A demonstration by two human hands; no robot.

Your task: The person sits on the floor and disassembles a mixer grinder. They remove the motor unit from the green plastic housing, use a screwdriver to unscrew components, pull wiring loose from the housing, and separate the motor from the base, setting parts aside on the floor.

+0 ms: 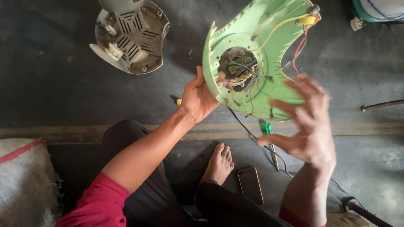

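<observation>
The left hand (201, 98) is clamped on the left rim of a pale green plastic housing (252, 59), thumb over the edge and fingers tucked behind, holding it tilted up off the floor with its inner face toward the camera. The right hand (309, 126) is spread wide and holds nothing; it is blurred, at about 4 o'clock from the housing's middle, its fingertips near the lower right edge, though I cannot tell if they touch.

At the housing's centre sits a round opening with a motor (238, 67) and a tangle of wires. A yellow wire (275, 28) runs up toward 1 o'clock, red wires (299, 50) hang at 3 o'clock, and a black cord (252, 135) trails down past 6 o'clock to the floor (59, 84).

Handling this well seems to call for a firm left grip on the rim, with the right fingers kept clear of the loose wires so none snags.

Below the housing lie a green-handled screwdriver (269, 141) and a dark phone (251, 185), beside a bare foot (219, 162). At 10 o'clock rests a grey vented cover (131, 35); a sack (25, 176) sits far at 8 o'clock.
</observation>
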